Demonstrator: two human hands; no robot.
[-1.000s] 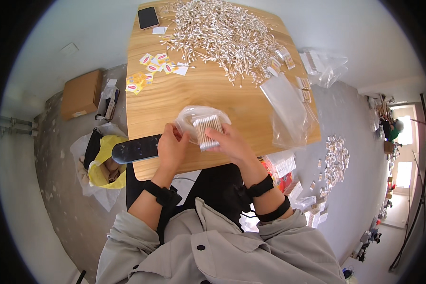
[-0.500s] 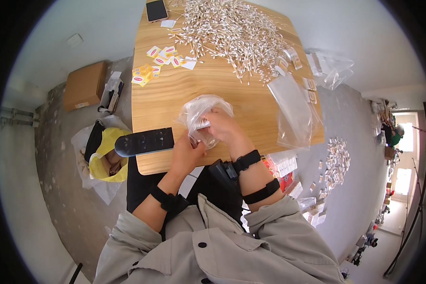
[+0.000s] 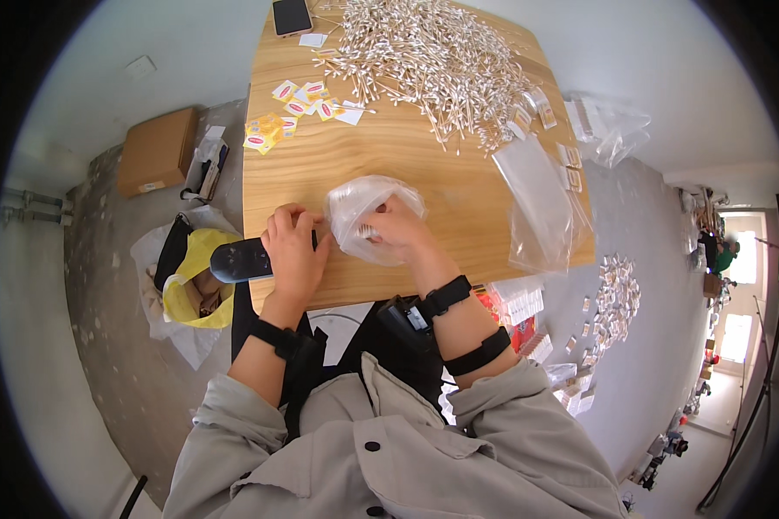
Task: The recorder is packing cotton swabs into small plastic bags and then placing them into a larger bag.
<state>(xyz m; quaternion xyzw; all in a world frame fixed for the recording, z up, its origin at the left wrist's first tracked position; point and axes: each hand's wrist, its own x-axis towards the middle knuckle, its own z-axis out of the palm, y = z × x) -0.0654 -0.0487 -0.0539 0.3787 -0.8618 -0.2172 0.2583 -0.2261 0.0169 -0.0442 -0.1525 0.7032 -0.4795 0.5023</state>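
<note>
At six o'clock on the wooden table (image 3: pixel 424 164), now pressing deeper into the clear plastic bag (image 3: pixel 368 208) with right hand (image 3: pixel 398 229) grasping cotton swabs (image 3: pixel 365 232), left hand (image 3: pixel 292 251) pinching its mouth.

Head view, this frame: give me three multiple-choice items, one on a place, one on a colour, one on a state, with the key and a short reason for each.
1. Where does the heap of cotton swabs lie on the wooden table?
A. at the far end, beyond the hands
B. at the near edge, by the person's body
C. on the floor to the left

2. What colour is the bag on the floor left of the table?
A. red
B. yellow
C. blue

3. What is the right hand doing?
A. lying flat and empty on the table
B. raised well above the table
C. reaching into the clear plastic bag, which the left hand touches

Key: 1 A, the swabs spread across the table's far end near the phone. 2 B, it is plainly yellow. 3 C, the fingers are inside the bag's mouth against a bundle of swabs.
</note>
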